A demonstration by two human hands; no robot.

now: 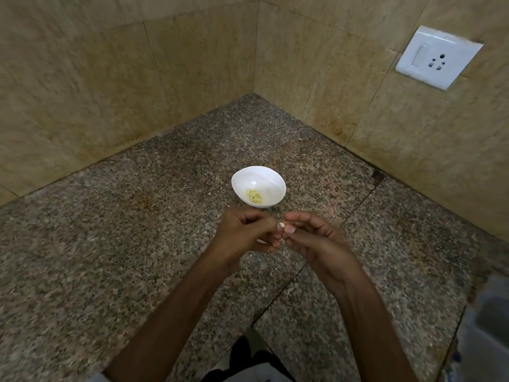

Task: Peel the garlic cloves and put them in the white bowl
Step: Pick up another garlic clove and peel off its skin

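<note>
A garlic clove (pixel 281 226) sits in the air just this side of the bowl, pinched between the fingertips of both hands. The left hand (pixel 245 235) is curled, its fingers closed on the clove's left end. The right hand (pixel 312 239) nips the other end with thumb and forefinger, its other fingers loosely bent. A pale scrap shows under the left fingers; what it is cannot be told.

Just beyond the hands stands the white bowl (pixel 271 186), upright, with a small heap of yellowish peeled cloves (pixel 254 196) at its bottom.

The bowl rests on a speckled granite counter (pixel 110 230) made of slabs with seams between them. Beige tiled walls (pixel 82 92) meet in a corner behind. A white socket plate (pixel 438 57) with a switch is on the right wall.
</note>
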